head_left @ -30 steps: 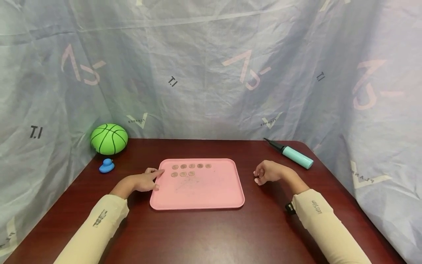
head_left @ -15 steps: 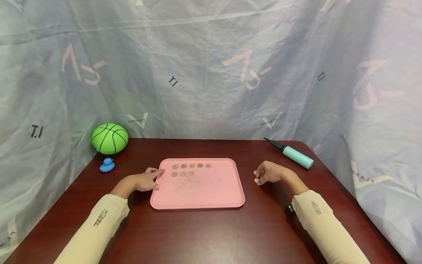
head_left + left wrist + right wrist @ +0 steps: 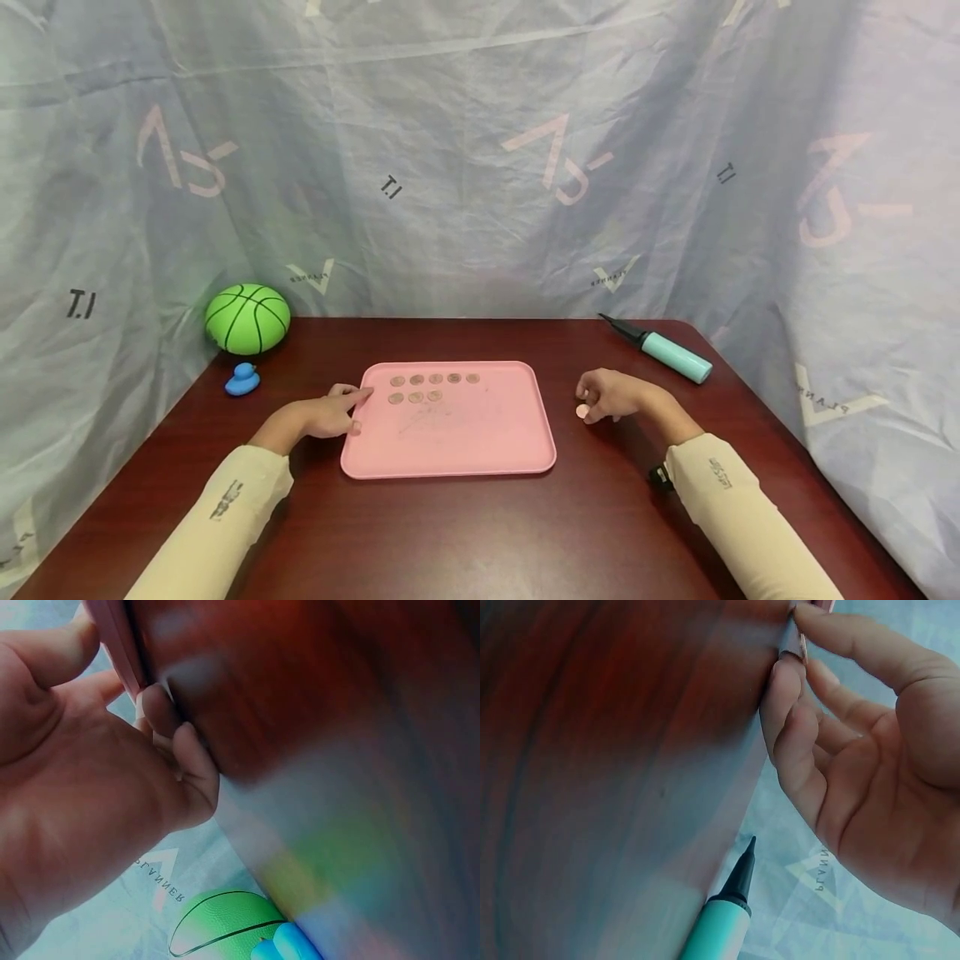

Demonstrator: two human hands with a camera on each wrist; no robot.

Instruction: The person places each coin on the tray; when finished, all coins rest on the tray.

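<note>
A pink tray [image 3: 480, 442] lies on the dark red table, with several copper-coloured coins [image 3: 417, 380] in two rows near its far left side. My left hand [image 3: 330, 413] holds the tray's left rim, thumb and index finger on it; the left wrist view shows the other fingers curled against the outside of the edge. To the right of the tray, my right hand [image 3: 613, 395] pinches a coin [image 3: 582, 411] at the thumb tip, low over the table. In the right wrist view the fingers curl close to that coin's thin edge.
A blue rubber duck [image 3: 243, 380] and a green ball [image 3: 248, 319] stand at the back left. At the back right lies a turquoise hand pump [image 3: 677, 357] with a black nozzle. A grey printed cloth [image 3: 465, 167] hangs behind the table [image 3: 480, 533].
A coin's pale face has come into sight at my right thumb tip, and that thumb has shifted slightly toward me. My left hand and the coins in the tray keep their places.
</note>
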